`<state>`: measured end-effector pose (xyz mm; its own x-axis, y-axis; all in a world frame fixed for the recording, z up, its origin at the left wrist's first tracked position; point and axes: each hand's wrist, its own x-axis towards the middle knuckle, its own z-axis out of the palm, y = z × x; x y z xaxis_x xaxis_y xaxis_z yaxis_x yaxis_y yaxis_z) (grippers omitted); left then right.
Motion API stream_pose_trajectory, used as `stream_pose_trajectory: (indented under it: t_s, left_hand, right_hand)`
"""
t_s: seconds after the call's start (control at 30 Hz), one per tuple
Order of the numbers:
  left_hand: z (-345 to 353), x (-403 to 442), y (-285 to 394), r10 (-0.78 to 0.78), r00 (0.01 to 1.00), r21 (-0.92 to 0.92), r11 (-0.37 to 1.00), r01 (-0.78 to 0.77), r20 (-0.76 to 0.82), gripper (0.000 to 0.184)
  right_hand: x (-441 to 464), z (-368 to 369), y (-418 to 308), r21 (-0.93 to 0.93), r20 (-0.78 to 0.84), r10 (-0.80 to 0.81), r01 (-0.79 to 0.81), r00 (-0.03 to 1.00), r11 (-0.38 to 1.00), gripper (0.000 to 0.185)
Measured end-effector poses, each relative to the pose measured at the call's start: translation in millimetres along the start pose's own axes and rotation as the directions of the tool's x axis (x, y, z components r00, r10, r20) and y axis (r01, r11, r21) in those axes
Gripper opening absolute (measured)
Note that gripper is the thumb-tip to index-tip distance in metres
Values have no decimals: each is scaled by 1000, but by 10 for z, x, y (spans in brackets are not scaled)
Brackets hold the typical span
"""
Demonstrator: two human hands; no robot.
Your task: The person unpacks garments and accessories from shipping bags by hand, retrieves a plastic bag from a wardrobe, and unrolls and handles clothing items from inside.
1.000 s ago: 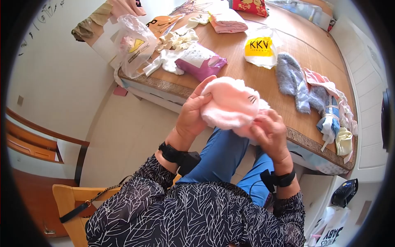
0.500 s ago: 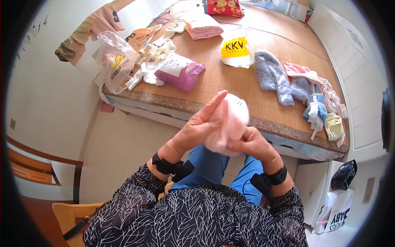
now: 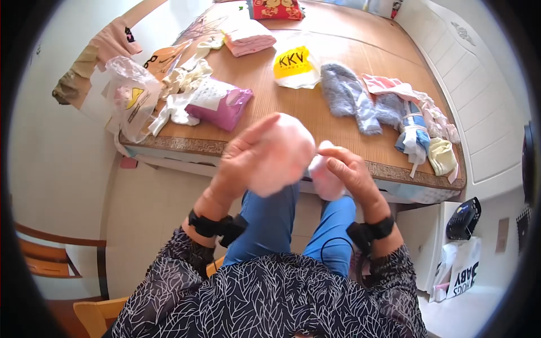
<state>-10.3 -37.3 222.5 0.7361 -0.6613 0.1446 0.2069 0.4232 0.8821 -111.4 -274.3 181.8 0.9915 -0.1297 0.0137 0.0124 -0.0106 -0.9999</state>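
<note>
My left hand (image 3: pixel 239 158) is closed on a soft, fuzzy pink piece (image 3: pixel 282 155), blurred by motion and held above my knees. Its thumb runs up along the piece's left side, and the other fingers are hidden. Just to the right, my right hand (image 3: pixel 352 172) pinches a smaller pale pink piece (image 3: pixel 327 179) between thumb and fingers. The two pink pieces nearly touch; whether they are joined I cannot tell. Beyond my hands lies the front edge of a mat-covered bed (image 3: pixel 270 101).
On the bed lie a purple package (image 3: pixel 225 110), white gloves (image 3: pixel 174 110), a yellow KKV bag (image 3: pixel 296 65), a folded pink towel (image 3: pixel 248 40), a grey fuzzy garment (image 3: pixel 344 93) and a rolled blue bundle (image 3: pixel 414 135). A plastic bag (image 3: pixel 132 96) hangs at the left corner.
My hands have moved apart. The pink bundle that both held together now shows as a larger piece in my left hand and a smaller one in my right. The view has shifted slightly.
</note>
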Motion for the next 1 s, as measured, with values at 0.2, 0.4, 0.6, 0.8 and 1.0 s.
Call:
stream_pose_trajectory:
  t_s: [0.2,0.4,0.6,0.8,1.0]
  left_hand:
    - [225,117,-230,-99,970,297,954,30,221,44]
    - [-5,124,-145,130,986,369,916,-159,103,54]
    - [-200,41,-79,-20,999,-193,981,11,-45,65]
    - [16,92,-266,-103,987,-488,859,152,126,67]
    - [19,9,-407,-163,975,-346,915,206,148,64]
  right_hand:
    - [41,187,-11,506,167,59,-137,984,851,57]
    - [-1,-158,55,503,29,-24,6,999,864,14]
    - [136,-214,-97,185,-110,-91,110,990,976,9]
    - [224,323,56,-386,-13,-274,248,962,889,49]
    - [426,456,13,-513,-47,-414,334,909,791,41]
